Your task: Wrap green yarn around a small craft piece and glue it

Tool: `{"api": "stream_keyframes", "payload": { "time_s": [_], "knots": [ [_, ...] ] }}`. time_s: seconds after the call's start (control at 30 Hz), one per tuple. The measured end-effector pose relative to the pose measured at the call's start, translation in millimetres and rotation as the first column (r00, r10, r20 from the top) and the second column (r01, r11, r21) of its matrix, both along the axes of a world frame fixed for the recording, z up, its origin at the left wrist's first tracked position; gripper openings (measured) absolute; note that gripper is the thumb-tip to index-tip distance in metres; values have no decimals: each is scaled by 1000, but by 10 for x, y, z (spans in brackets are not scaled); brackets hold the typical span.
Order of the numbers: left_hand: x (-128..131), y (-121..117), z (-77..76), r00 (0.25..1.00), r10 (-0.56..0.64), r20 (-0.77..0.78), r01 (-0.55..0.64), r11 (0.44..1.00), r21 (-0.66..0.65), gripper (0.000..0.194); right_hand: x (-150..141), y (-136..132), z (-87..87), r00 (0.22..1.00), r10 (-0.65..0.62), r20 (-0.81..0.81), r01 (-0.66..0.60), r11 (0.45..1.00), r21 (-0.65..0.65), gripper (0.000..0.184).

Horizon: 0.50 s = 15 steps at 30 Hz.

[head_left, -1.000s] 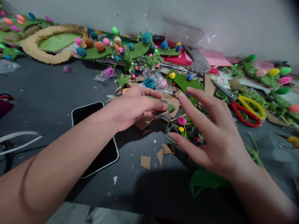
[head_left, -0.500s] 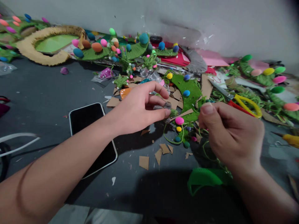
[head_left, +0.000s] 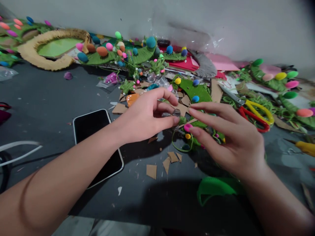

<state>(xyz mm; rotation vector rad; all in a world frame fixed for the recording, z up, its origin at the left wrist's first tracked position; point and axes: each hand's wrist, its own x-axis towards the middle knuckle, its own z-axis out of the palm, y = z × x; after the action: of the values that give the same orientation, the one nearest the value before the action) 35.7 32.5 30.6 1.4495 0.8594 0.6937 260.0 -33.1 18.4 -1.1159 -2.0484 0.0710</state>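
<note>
My left hand (head_left: 141,119) pinches a small yarn-wrapped piece (head_left: 176,112), grey with a green end, between thumb and fingers. Part of it is hidden behind the fingers. To its right my right hand (head_left: 228,137) is open, thumb apart from the fingers, with nothing visible in it. Its fingertips are close to the piece's green end. Below and between the hands, a pink bead (head_left: 188,127) and a yellow bead (head_left: 187,136) lie by a loop of green yarn (head_left: 180,149). Behind them is a green crescent (head_left: 197,90) with blue and yellow beads.
A phone (head_left: 92,126) lies under my left forearm. Scissors (head_left: 256,113) with red and yellow handles rest at the right. Cardboard scraps (head_left: 151,171) and a green plastic piece (head_left: 218,186) are at the front. A beige ring (head_left: 52,32) and beaded green crafts line the wall.
My right hand closed and drew back to the right, then opened and came back toward the piece. The left hand turned slightly and kept its hold.
</note>
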Motion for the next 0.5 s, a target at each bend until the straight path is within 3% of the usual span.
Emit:
{"api": "stream_keyframes", "payload": {
  "time_s": [0.2, 0.37, 0.5],
  "knots": [
    [-10, 18, -24, 1000, 16, 14, -16, 999, -32, 31, 21, 11, 9, 978, 89, 188, -94, 995, 20, 36],
    [7, 60, -51, 989, 138, 59, -122, 967, -222, 32, 6, -20, -2, 925, 25, 378, -34, 999, 16, 51],
    [-9, 92, -75, 978, 199, 59, -180, 953, -242, 35, -21, -57, 49, 967, -33, 253, 28, 999, 24, 68]
  ]
}}
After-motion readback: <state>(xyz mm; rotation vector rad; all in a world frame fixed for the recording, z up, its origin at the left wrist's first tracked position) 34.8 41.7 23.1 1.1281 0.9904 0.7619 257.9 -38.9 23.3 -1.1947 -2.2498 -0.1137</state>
